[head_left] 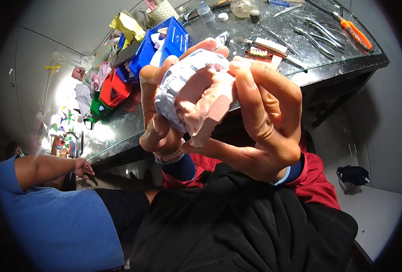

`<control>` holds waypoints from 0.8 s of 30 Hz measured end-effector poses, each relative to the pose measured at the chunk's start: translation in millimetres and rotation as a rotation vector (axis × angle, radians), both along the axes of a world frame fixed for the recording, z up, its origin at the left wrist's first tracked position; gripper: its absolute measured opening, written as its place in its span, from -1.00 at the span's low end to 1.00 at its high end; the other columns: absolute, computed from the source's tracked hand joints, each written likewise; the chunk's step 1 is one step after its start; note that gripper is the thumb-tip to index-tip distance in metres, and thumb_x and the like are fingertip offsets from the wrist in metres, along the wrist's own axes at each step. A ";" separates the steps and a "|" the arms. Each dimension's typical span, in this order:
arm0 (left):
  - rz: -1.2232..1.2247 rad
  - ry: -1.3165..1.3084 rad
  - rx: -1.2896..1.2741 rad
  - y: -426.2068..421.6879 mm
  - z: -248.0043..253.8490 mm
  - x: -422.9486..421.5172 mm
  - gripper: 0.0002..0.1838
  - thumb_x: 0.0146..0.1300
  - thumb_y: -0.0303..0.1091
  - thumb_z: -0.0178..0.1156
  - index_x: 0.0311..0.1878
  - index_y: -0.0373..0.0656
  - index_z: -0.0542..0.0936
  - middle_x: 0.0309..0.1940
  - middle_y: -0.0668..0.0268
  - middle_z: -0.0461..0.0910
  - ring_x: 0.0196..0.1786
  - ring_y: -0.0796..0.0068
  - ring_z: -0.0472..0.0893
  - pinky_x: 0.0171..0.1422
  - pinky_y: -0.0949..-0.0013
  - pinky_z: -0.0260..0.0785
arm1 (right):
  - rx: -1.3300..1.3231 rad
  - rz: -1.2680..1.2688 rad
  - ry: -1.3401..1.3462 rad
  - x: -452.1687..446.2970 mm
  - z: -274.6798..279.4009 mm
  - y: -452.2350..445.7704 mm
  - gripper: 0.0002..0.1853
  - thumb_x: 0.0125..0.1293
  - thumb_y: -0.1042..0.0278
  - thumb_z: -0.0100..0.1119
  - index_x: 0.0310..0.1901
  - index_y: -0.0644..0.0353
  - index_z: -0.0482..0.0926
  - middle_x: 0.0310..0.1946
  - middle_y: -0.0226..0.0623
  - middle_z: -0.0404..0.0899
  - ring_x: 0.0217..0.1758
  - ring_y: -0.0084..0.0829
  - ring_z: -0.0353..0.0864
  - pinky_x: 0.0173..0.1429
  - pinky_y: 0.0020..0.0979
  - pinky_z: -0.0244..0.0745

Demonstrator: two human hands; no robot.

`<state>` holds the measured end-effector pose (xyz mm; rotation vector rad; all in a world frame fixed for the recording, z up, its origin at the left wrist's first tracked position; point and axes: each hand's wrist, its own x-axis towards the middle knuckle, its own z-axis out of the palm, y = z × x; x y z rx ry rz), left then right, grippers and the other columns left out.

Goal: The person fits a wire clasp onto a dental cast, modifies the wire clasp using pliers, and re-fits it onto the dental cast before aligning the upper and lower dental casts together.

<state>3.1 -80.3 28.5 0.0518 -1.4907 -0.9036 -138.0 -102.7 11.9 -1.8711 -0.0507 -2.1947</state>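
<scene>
Both hands were raised over the lap, just before the edge of the dark bench (237, 36), with the work held between them. Left hand (154, 136): closed around the outer side of a bluish-white plaster piece (169, 93), thumb low, fingers behind and over the top. Right hand (275, 122): gripping a pink plaster cast (216, 109), fingertips at its upper right, thumb stretched along its lower edge. The two pieces sat against each other, the white curving around the pink; whether they were joined, could not tell.

Bench, far right: orange-handled pliers (357, 36), with metal pliers (314, 43) lying to their left. Nearer the right hand, a small row of teeth (258, 52) on a red base, beside a knife (296, 61). Toward the back, a glass jar (242, 8) and a white cap (222, 17).

Left of the hands, a blue bin (142, 61), then a red bin (123, 94) and a green bin (95, 109), crumpled yellow paper (127, 27) above. Far left, a co-worker in a blue shirt (65, 226), one hand (84, 168) near the bench edge.
</scene>
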 end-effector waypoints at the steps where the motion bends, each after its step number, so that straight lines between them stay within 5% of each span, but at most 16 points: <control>1: 0.005 -0.028 -0.004 -0.6 0.7 2.9 -0.31 0.19 -0.03 0.17 0.37 0.04 0.24 0.31 -0.42 0.05 0.37 -0.34 0.16 0.35 -0.23 0.10 | -0.004 0.000 -0.003 0.0 0.0 0.0 -0.10 -0.30 0.25 0.63 0.15 0.45 0.44 0.10 0.06 0.28 0.11 -0.02 0.51 0.10 -0.12 0.58; 8: -0.013 -0.047 0.059 9.3 11.9 1.5 -0.39 0.15 -0.12 0.19 0.30 0.06 0.31 0.33 -0.41 0.02 0.39 -0.33 0.11 0.37 -0.29 0.04 | -0.042 -0.054 0.010 0.2 -1.6 0.6 -0.12 -0.31 0.26 0.62 0.16 0.33 0.46 0.08 0.04 0.28 0.13 0.01 0.48 0.13 -0.11 0.56; 14: 0.028 0.041 -0.063 6.4 13.5 -10.3 -0.39 0.22 0.16 0.12 0.15 -0.03 0.21 0.21 -0.42 0.22 0.27 -0.34 0.30 0.20 -0.24 0.34 | -0.042 -0.206 -0.015 9.4 -2.1 11.4 -0.36 -0.19 0.38 0.56 0.05 0.03 0.56 0.00 -0.10 0.36 0.05 -0.17 0.51 0.16 -0.18 0.54; 18: -0.020 0.134 -0.065 16.5 11.5 -17.5 -0.58 0.38 0.03 -0.02 0.07 -0.07 0.23 0.18 -0.30 0.30 0.22 -0.39 0.34 0.28 -0.26 0.25 | -0.012 -0.134 -0.071 15.8 -7.1 20.9 -0.40 -0.12 0.60 0.49 0.03 -0.03 0.56 -0.02 -0.20 0.35 0.06 -0.18 0.50 0.21 -0.14 0.50; 24: -0.010 0.127 -0.183 13.2 14.9 -20.6 -0.67 0.40 -0.06 -0.04 0.05 -0.07 0.26 0.03 -0.21 0.41 0.13 -0.38 0.43 0.33 -0.25 0.17 | -0.093 -0.160 -0.353 47.6 -13.0 15.3 -0.51 0.03 0.49 0.42 0.04 -0.07 0.57 -0.07 -0.31 0.34 0.16 -0.11 0.47 0.17 -0.23 0.55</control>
